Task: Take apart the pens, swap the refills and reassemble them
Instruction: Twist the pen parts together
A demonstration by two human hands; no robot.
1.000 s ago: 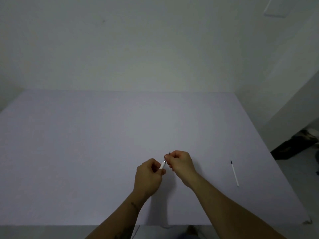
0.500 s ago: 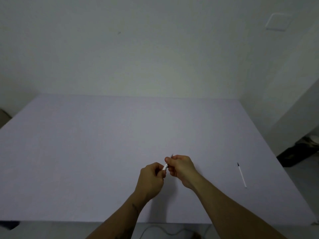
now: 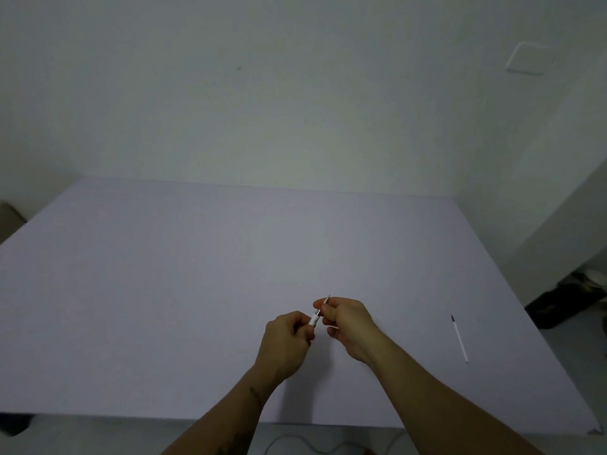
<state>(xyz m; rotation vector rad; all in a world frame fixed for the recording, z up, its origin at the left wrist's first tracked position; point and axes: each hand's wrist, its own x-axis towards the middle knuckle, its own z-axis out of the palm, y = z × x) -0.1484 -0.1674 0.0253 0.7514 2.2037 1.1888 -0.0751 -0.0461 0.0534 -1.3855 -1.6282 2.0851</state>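
A white pen [image 3: 316,318] is held between both hands above the near middle of the table, its metal tip pointing up and away. My left hand [image 3: 286,344] is closed around the white barrel. My right hand [image 3: 348,326] pinches the front tip section, and a short dark gap shows between tip and barrel. Most of the barrel is hidden inside my left fist. A second thin white pen or refill with a dark tip [image 3: 459,338] lies alone on the table to the right, well apart from both hands.
The pale lilac table [image 3: 164,290] runs back to a plain white wall. Its right edge drops to a floor with dark objects [image 3: 565,300]. A cable [image 3: 295,446] lies below the near edge.
The view has shifted, so the hands sit lower in the frame. The right hand has drawn the tip section slightly away from the barrel, exposing more of the pen between the hands.
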